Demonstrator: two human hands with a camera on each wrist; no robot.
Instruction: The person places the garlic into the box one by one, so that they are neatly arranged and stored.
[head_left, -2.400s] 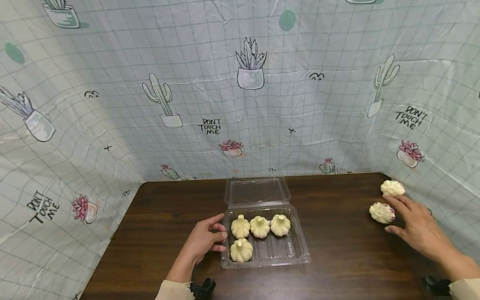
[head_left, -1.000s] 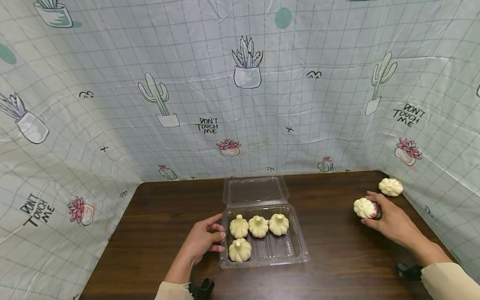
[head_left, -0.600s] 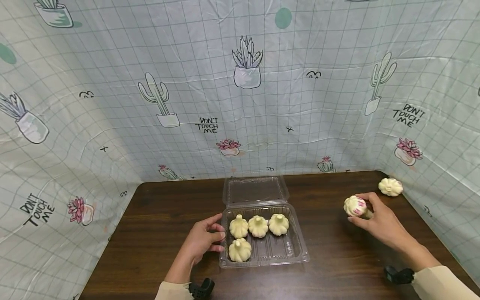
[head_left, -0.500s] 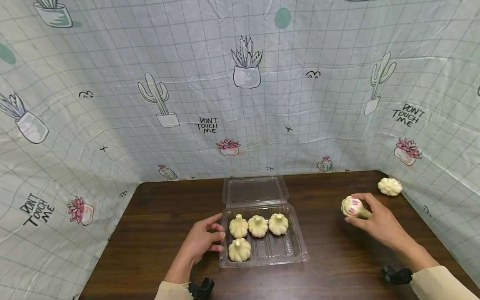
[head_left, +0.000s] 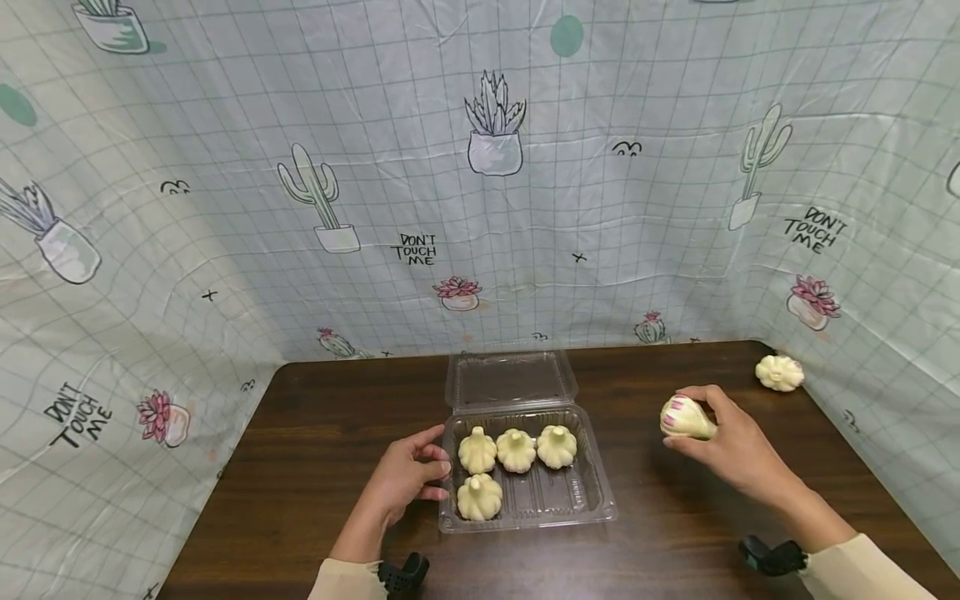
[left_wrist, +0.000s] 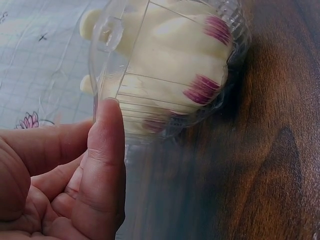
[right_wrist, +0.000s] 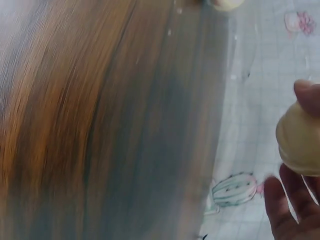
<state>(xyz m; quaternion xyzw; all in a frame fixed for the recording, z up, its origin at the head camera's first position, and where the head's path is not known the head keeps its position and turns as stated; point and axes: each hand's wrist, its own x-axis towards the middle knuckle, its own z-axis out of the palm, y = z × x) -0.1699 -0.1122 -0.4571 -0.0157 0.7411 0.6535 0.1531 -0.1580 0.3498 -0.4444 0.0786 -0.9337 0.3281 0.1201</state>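
My right hand grips a garlic bulb, white with pink-purple streaks, above the table to the right of the container. Its stem points back toward the palm. In the right wrist view, thumb and fingers close round the held garlic bulb. My left hand holds the left rim of a clear plastic clamshell container, whose lid stands open at the back. Inside sit several garlic bulbs, three in the back row and one at front left. The left wrist view shows the thumb at the rim.
Another garlic bulb lies at the far right corner of the dark wooden table. A curtain printed with cacti and grid lines hangs round the table's back and sides.
My right hand has taken hold of the nearer garlic bulb at right and carried it left, turning it so its streaked side shows. The left hand stays at the container.
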